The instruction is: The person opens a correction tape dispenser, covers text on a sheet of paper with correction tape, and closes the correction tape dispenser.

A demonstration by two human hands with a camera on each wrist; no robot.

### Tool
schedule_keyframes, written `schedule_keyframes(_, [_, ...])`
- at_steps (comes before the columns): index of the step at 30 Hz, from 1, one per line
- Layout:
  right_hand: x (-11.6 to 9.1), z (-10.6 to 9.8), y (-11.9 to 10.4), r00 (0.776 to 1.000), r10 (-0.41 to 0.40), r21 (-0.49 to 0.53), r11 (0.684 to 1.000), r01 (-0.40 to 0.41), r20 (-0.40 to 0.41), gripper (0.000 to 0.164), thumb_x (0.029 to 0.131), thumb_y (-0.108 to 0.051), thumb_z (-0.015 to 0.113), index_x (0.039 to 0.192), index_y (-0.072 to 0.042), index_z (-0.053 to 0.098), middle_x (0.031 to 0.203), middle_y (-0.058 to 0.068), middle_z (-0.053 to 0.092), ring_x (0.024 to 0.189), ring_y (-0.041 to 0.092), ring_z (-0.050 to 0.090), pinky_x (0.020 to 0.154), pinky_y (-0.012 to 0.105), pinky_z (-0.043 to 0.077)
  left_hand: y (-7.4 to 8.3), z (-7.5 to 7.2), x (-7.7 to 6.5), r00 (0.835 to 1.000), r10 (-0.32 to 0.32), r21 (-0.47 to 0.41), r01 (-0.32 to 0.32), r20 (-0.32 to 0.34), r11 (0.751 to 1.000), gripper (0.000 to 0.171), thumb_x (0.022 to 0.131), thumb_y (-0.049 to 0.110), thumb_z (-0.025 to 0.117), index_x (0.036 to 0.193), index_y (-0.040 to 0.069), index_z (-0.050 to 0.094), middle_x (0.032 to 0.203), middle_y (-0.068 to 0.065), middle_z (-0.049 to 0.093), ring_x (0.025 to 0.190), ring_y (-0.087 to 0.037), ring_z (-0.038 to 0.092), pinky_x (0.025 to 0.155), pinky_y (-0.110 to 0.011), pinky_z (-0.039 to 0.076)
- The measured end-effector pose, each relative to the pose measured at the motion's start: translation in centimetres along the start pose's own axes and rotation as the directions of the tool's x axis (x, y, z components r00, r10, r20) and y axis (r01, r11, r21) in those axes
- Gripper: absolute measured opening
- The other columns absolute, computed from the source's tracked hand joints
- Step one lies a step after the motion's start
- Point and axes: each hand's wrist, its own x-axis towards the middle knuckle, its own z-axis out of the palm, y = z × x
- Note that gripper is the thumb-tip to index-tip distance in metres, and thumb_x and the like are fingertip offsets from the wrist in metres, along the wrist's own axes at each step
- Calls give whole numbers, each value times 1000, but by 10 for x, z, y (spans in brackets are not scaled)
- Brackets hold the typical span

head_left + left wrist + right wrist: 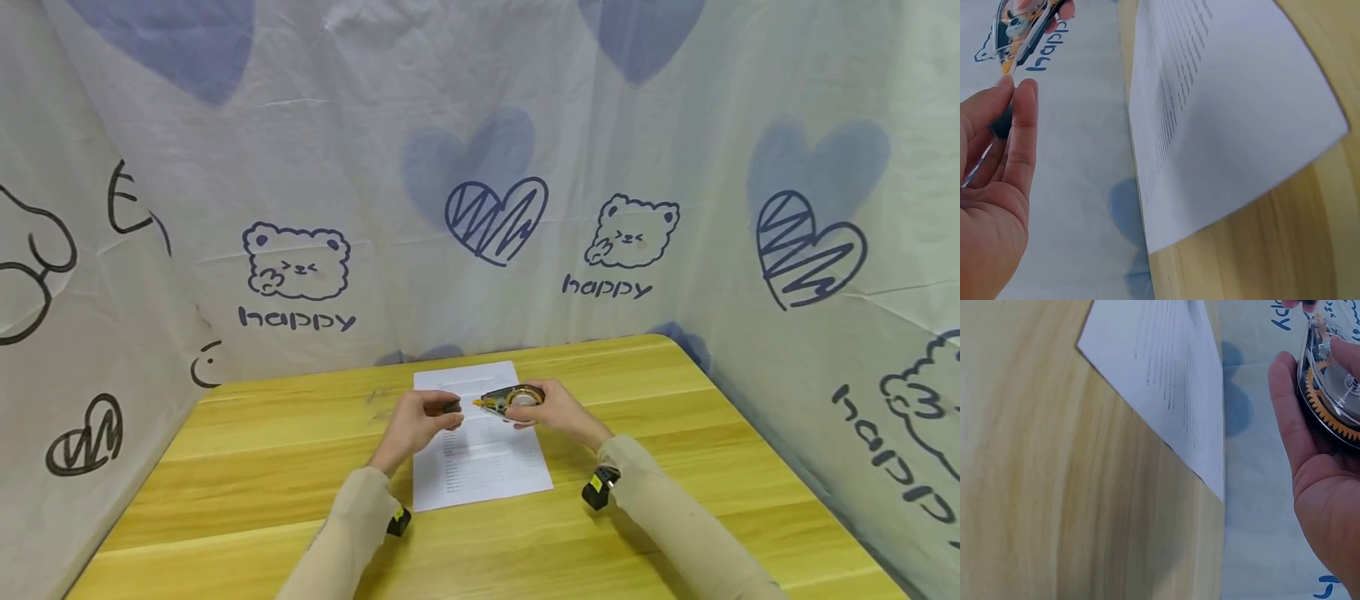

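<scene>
Between thumb and fingers my left hand [422, 423] pinches a small dark cap [452, 407], which shows partly behind the fingers in the left wrist view. My right hand [558, 410] grips a correction tape dispenser [513, 399] with a clear body, an orange gear and an orange tip. That tip points left toward the cap, with a small gap between them in the head view. Both hands are raised over a printed sheet of paper [480, 467], whose lines of text run down the page.
The sheet lies on a yellow wood-grain table [285, 467]. Behind and beside the table hangs a white cloth [397, 292] printed with hearts, bears and lettering. Each wrist wears a small black camera, such as the right wrist camera [597, 490].
</scene>
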Motion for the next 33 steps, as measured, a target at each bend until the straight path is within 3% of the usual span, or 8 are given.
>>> schedule_keyframes(7, [1, 2, -3, 1000, -21, -12, 1000, 21, 22, 45, 88, -18, 75, 124, 5, 60, 107, 23, 68, 92, 29, 71, 84, 45, 59, 2, 7, 2, 999, 20, -77, -17, 31, 997, 34, 86, 12, 75, 119, 4, 70, 99, -10, 74, 82, -19, 72, 81, -50, 58])
schedule_keyframes(15, [1, 6, -2, 997, -45, 6, 999, 44, 57, 42, 88, -15, 74, 124, 3, 61, 107, 19, 67, 99, 38, 68, 87, 50, 57, 2, 13, 2, 999, 33, -116, -29, 34, 993, 32, 85, 13, 77, 117, 9, 72, 99, -11, 74, 86, -29, 73, 79, -45, 60])
schedule_keyframes(20, [0, 7, -4, 996, -57, 10, 998, 56, 64, 43, 88, -14, 74, 125, 3, 60, 109, 20, 66, 103, 46, 64, 88, 51, 56, 13, 14, -2, 997, 52, -107, -47, 53, 993, 32, 87, 8, 73, 119, 3, 70, 105, -17, 72, 88, -30, 72, 76, -36, 60])
schedule_keyframes(25, [-1, 7, -5, 996, -64, 2, 998, 64, 66, 43, 88, -15, 74, 125, 3, 61, 109, 20, 66, 103, 46, 64, 89, 53, 56, 12, 14, -2, 996, 64, -118, -56, 61, 991, 29, 87, 11, 74, 116, 8, 72, 101, -12, 73, 85, -24, 73, 82, -49, 59])
schedule_keyframes(27, [-1, 8, -4, 996, -66, -2, 998, 66, 65, 41, 88, -14, 74, 124, 3, 62, 108, 19, 67, 102, 43, 65, 88, 51, 56, 4, 16, 3, 996, 61, -131, -53, 58, 990, 29, 86, 13, 75, 115, 12, 73, 100, -9, 74, 85, -25, 73, 84, -54, 56])
schedule_keyframes(30, [-1, 9, -5, 995, -70, -1, 998, 70, 66, 40, 88, -12, 74, 123, 3, 63, 107, 19, 68, 100, 40, 67, 88, 50, 57, 3, 16, 3, 996, 59, -144, -50, 62, 988, 29, 86, 12, 75, 115, 10, 73, 101, -11, 73, 90, -33, 72, 84, -55, 56])
schedule_keyframes(33, [-2, 10, -5, 995, -76, 4, 997, 75, 72, 39, 88, -11, 74, 123, 4, 63, 107, 20, 68, 100, 38, 67, 88, 50, 57, 2, 17, 3, 996, 66, -153, -56, 64, 987, 29, 86, 12, 75, 114, 9, 73, 102, -12, 73, 88, -30, 73, 84, -54, 56])
